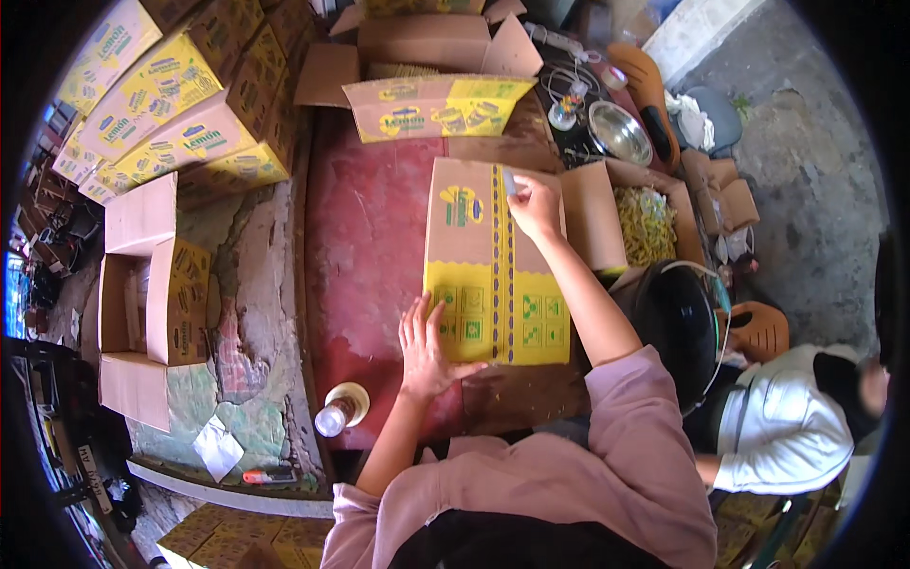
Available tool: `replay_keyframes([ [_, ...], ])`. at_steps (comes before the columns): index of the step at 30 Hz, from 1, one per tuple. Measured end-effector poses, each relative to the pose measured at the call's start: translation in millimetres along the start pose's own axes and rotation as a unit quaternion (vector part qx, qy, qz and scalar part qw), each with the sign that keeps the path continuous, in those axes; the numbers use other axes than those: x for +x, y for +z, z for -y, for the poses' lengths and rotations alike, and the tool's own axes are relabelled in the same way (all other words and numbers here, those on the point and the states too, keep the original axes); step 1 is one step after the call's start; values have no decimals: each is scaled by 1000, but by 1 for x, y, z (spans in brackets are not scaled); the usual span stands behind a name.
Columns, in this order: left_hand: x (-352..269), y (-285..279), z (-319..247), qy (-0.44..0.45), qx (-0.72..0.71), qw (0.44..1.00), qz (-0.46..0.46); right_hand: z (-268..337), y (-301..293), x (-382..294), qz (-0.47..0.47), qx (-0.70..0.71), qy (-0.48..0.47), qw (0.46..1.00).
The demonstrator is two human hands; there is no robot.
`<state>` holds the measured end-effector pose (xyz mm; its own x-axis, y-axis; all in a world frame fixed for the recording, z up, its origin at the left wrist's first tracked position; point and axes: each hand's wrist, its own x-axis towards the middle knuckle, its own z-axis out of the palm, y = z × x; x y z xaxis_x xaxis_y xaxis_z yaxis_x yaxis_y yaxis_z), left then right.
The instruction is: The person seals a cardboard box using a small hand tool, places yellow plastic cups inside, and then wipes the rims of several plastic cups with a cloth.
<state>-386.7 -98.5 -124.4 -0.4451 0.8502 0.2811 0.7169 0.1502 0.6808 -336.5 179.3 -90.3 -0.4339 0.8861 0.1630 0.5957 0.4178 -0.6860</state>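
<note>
A closed brown and yellow cardboard carton point(462, 235) lies before me on a worn red and brown tabletop point(370, 213). Down the middle of its top runs a strip of yellow tape point(503, 284) with a row of dark marks. My left hand point(426, 348) rests at the carton's near left corner, fingers spread, gripping nothing. At the far end of the tape strip, my right hand point(534, 206) pinches a small pale flat piece point(509, 182) against the top. Whether that piece is tape or a tool, I cannot tell.
Beyond stands an open carton point(441, 107); at right, another open carton point(583, 213) holds yellow packets point(643, 220). Stacked cartons point(170, 107) rise at left, above an open carton point(188, 299). A cup point(348, 405) sits near my left forearm. A person point(782, 419) is at lower right.
</note>
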Motion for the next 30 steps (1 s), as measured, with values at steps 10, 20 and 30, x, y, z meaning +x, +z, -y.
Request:
replay_keyframes([
  [10,0,-1,-4,13,52,998,11,-3,-34,-185,6,142,41,989],
  [20,10,-3,-7,108,43,993,-22,12,-33,-207,11,97,-10,995],
  [30,-4,9,7,134,5,989,-62,17,-31,-217,20,91,-5,996],
])
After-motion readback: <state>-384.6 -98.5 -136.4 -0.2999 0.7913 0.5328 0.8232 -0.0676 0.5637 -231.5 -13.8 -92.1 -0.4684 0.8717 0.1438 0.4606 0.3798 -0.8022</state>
